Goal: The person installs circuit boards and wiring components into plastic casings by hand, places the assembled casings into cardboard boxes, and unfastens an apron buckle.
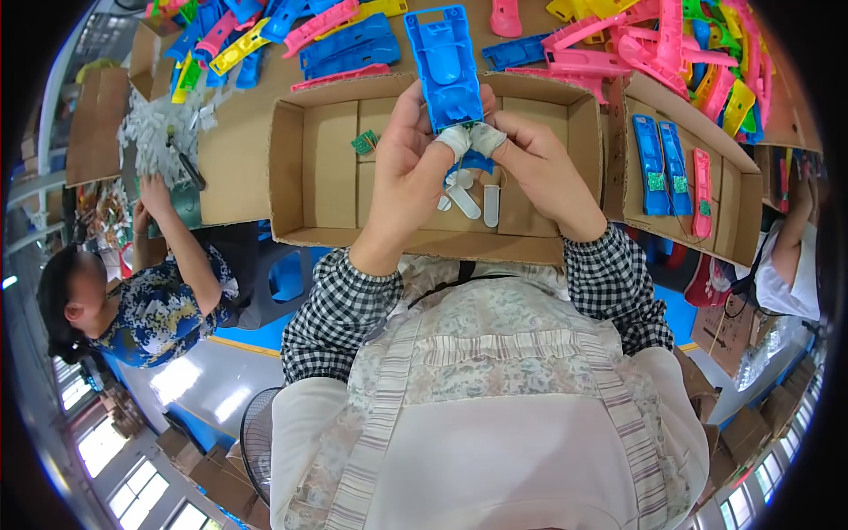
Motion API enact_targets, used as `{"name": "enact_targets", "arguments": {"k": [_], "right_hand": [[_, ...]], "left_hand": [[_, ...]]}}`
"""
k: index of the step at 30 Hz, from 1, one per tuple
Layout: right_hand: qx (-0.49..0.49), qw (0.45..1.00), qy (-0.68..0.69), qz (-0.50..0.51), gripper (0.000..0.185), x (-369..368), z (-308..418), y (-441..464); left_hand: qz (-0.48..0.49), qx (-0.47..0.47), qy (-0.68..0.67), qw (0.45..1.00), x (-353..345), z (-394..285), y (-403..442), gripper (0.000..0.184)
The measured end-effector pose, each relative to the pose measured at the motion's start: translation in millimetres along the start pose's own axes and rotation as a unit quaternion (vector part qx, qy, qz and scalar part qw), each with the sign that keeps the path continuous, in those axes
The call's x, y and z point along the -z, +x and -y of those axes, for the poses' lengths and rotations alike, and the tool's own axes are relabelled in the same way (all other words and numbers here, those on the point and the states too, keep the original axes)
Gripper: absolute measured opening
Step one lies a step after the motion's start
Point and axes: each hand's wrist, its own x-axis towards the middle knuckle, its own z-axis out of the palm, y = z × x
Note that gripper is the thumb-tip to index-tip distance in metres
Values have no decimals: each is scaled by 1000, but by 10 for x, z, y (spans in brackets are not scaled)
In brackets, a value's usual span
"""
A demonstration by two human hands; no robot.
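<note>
The blue shell (444, 66) is held up over the far edge of the box (424, 241), near its middle, with its hollow side showing and its top end reaching past that edge. Both hands are clamped on it: the left hand (402, 163) grips its left side and the right hand (541, 168) its right, with the covered thumbs almost meeting at the near end. A bit of green and some thin wire show there; the thumbs hide what exactly they press.

For this close work, it seems best to brace the shell from behind with the fingers, press evenly with both thumbs, and guide the wire clear of the shell's rim so that it isn't pinched or tugged. Gentle force should spare the thin wire.

Below the hands, white strips (491, 205) lie in the box toward its near edge. A green board (364, 142) lies left of the hands, nearer the far edge. Past the box's right edge, a second box (738, 194) holds two blue pieces (649, 163) and a pink piece (702, 193), each with a green board. Heaps of coloured shells (349, 49) line the table's far edge.
</note>
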Motion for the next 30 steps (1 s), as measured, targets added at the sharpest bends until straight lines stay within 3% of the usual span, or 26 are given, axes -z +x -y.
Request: {"name": "enact_targets", "arguments": {"k": [1, 5, 7, 8, 10, 11, 13, 14, 15, 17, 18, 19, 20, 21, 22, 23, 24, 25, 27, 28, 29, 30], "right_hand": [[-26, 995, 99, 19, 26, -16, -32, 15], [34, 996, 78, -24, 27, -75, -101, 49], [-63, 987, 147, 19, 28, -56, -25, -33], [-63, 987, 145, 24, 28, -3, -46, -45], [-95, 969, 13, 226, 31, 82, -113, -88], [-96, 968, 13, 230, 31, 47, -116, -118], [-189, 945, 207, 166, 29, -72, -44, -219], [-195, 928, 285, 141, 23, -109, 75, -235], [-194, 928, 286, 141, 23, -50, 32, -186], [-197, 875, 397, 197, 17, 124, -94, -60], [-177, 962, 162, 129, 13, 19, 58, -102], [-174, 963, 159, 129, 13, -12, 75, -109], [-46, 979, -157, 122, 13, -42, 82, -110], [90, 881, -453, 100, 15, -62, 86, -96], [95, 880, -455, 98, 15, 2, 80, -42], [215, 795, -567, 12, 17, 142, 74, 42], [327, 676, -656, -73, 20, 253, 88, 120], [332, 671, -659, -73, 20, 300, 145, 167], [203, 708, -658, -155, 20, 377, 309, 234], [217, 743, -614, -155, 22, 343, 362, 299], [219, 742, -615, -154, 22, 306, 371, 378], [319, 786, -506, -156, 23, 277, 370, 463]], "left_hand": [[2, 3, 2, 1000, 18, 10, 6, 51], [-7, 14, -19, 1000, 31, -20, 76, 50], [-2, 5, -24, 1000, 36, -135, 128, 50], [-37, -27, -24, 999, 57, -210, 176, 50], [-80, -78, 11, 994, 198, -255, 252, 50], [-84, -79, 12, 993, 271, -243, 284, 50], [-35, -140, 188, 972, 416, -195, 335, 48], [-32, -160, 319, 934, 543, -153, 335, 49], [-31, -159, 319, 934, 596, -189, 335, 49], [59, -275, 616, 736, 654, -237, 344, 51], [60, -285, 585, 757, 652, -215, 337, 53], [58, -289, 584, 756, 635, -184, 322, 53], [24, -219, 578, 786, 608, -158, 277, 52], [-10, -147, 567, 810, 592, -170, 226, 51], [-55, -21, 537, 841, 567, -247, 192, 48], [-56, -30, 539, 840, 604, -245, 146, 48], [-44, 27, 336, 940, 673, -182, 90, 48], [-27, 84, 113, 990, 702, -150, 37, 48], [-22, 98, 98, 990, 533, -39, -72, 50], [-15, 123, 88, 988, 443, -1, -118, 51], [-16, 121, 87, 989, 394, -8, -132, 51], [-15, 140, 56, 988, 347, -37, -125, 53]]}}
